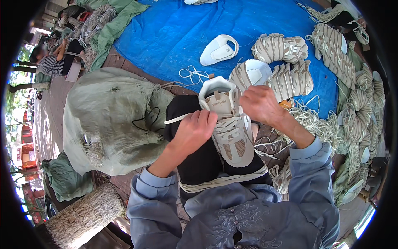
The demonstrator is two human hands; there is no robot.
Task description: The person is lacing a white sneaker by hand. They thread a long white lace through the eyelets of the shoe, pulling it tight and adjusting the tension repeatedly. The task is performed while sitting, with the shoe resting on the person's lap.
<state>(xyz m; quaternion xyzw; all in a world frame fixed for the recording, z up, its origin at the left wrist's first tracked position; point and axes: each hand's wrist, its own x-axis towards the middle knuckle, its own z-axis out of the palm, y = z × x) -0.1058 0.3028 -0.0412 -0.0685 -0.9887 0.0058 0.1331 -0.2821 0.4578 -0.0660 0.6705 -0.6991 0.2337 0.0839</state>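
We see a white and beige sneaker (232, 128) resting on a lap in black trousers. The left hand (194, 132) pinches a flat white lace (178, 118) pulled out sideways, while the right hand (261, 104) grips near the shoe's collar. Beyond lie a blue tarp (174, 33), more bundled shoes (286, 62) and a grey-green sack (112, 120).

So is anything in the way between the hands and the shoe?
No. Both hands are already on the white and beige shoe resting on the lap. The left hand pinches a flat white lace at its side, and the right hand grips near the collar. Nothing lies between.
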